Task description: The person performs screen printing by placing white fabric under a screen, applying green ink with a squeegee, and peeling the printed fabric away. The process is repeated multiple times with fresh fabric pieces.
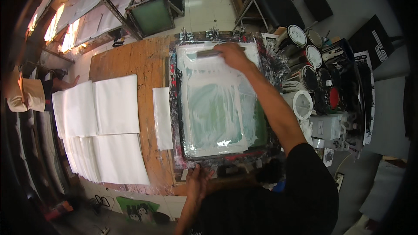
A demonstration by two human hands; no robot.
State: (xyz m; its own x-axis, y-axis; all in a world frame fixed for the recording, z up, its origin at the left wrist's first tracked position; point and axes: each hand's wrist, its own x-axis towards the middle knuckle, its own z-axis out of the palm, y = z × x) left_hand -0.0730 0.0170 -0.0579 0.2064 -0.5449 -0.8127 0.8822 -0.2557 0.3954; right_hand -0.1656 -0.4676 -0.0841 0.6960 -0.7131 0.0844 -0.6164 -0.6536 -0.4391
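Note:
A screen-printing frame (177,135) lies on the wooden table in front of me. White ink is smeared over its green mesh (209,104), with a wet, shiny pool along the near edge. Toward the far end of the mesh, my right hand (233,55) is closed on a squeegee (206,53), its arm stretched across the frame's right side. My left hand (199,180) is by the near edge of the frame, palm partly up, fingers loosely bent and apart. I see nothing in it.
Stacks of white sheets (116,104) cover the table's left part; a narrow white piece (163,117) lies beside the frame. Ink cans (303,104) crowd the right side. At the far left, another person's hand (67,83) touches the sheets. Hinge clamps (212,34) line the far edge.

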